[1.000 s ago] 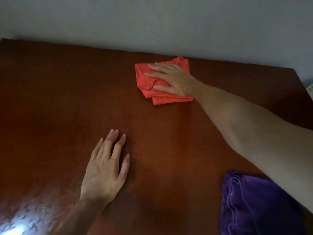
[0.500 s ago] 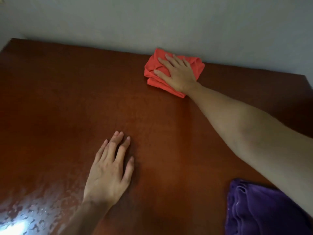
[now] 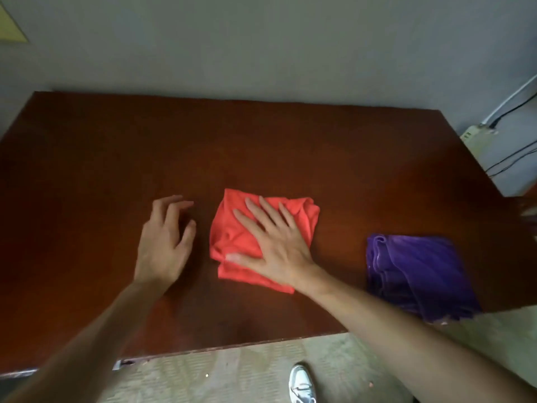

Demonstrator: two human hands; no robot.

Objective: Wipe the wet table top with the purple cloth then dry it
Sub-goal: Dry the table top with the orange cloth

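Head view: folded purple cloth (image 3: 418,274), long axis toward near right table (image 3: 87,170) corner.

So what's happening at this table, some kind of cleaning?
Yes. A person stands at a dark wooden table with the right hand pressed flat on a folded red cloth near the middle. The left hand hovers or rests beside it with curled fingers, holding nothing. The purple cloth lies folded at the table's near right edge, untouched.

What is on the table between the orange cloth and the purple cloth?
Nothing: in the head view, only bare brown table top separates the orange cloth, under the right hand, from the purple cloth.
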